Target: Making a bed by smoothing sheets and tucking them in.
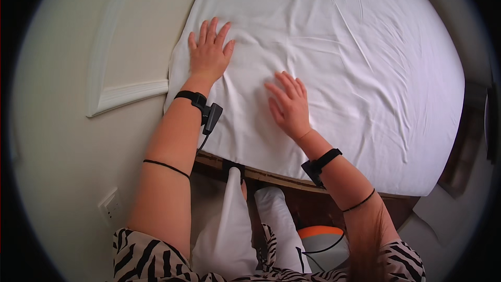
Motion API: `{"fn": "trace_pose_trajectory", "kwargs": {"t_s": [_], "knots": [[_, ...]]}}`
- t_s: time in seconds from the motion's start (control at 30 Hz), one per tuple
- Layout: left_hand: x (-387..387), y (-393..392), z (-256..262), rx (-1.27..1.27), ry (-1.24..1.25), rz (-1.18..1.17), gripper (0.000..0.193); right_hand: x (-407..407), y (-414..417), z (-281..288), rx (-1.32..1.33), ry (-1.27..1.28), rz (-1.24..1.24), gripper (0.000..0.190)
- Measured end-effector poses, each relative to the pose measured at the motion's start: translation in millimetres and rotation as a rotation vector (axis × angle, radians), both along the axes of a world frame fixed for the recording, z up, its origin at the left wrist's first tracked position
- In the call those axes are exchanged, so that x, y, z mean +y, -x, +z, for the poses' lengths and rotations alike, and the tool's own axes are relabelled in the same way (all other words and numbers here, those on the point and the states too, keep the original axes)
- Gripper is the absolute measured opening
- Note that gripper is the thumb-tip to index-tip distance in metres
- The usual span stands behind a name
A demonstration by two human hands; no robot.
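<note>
A white fitted sheet (375, 125) covers the mattress before me, with creases running across its middle. Fingers spread, my left hand (209, 55) lies palm down on the sheet near the wall side. My right hand (289, 102) is over the sheet closer to me, its fingers slightly bent and a little apart. Whether its palm touches the cloth I cannot tell. Neither hand grips anything.
On the left is a pale wall with white moulding (133, 96) and a wall socket (111, 205). A wooden bed frame (274, 176) shows under the mattress edge. An orange and grey object (323, 235) with a dark cable stands by my legs.
</note>
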State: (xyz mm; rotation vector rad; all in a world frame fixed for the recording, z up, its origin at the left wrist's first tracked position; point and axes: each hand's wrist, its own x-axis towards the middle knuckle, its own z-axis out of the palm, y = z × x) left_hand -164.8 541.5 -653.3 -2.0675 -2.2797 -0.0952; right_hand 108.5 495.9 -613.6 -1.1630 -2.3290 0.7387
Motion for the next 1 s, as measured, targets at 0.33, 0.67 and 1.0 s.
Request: {"fn": "trace_pose_trajectory", "kwargs": {"t_s": [0.33,0.67,1.0], "knots": [[-8.8,-4.0,5.9,-0.199,-0.226,-0.003,0.052,-66.1,101.1,-19.1,-0.080,0.150,0.083,0.070],[-133.5,61.3,6.4,-0.102,0.026,-0.038,0.050,-28.1,-17.6,-11.9,0.084,0.062,-0.198,0.043],[-106.0,-7.2,29.1,-0.193,-0.045,-0.224,0.046,-88.9,59.4,-17.6,0.011,0.103,0.049,0.060]]}}
